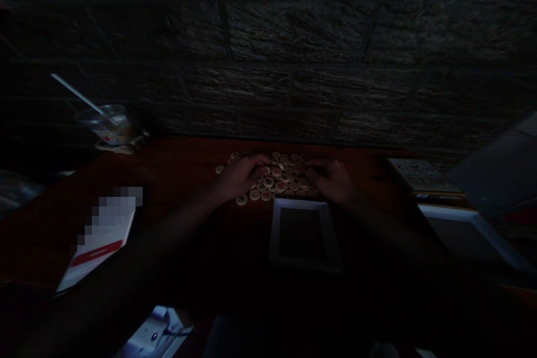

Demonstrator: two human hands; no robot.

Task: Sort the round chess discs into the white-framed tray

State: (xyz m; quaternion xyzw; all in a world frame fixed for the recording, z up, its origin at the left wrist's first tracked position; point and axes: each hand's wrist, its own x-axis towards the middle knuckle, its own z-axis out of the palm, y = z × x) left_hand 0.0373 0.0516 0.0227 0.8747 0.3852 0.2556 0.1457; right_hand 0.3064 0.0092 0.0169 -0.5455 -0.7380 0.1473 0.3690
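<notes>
A spread of round wooden Chinese chess pieces, marked with red or black characters, lies on the dark reddish table. My left hand rests over the left part of the spread, fingers reaching out toward its middle. From the right, my right hand touches the edge of the pieces with bent fingers, slightly apart. No piece shows clearly in either hand, though the dim light hides the undersides of the fingers. Just below the pieces, between my forearms, sits a shallow open box tray with pale walls.
A clear plastic cup with a white straw stands at the back left. A white and red packet or card lies at left. On the right are a printed box lid and another white-rimmed tray. A stone wall rises behind.
</notes>
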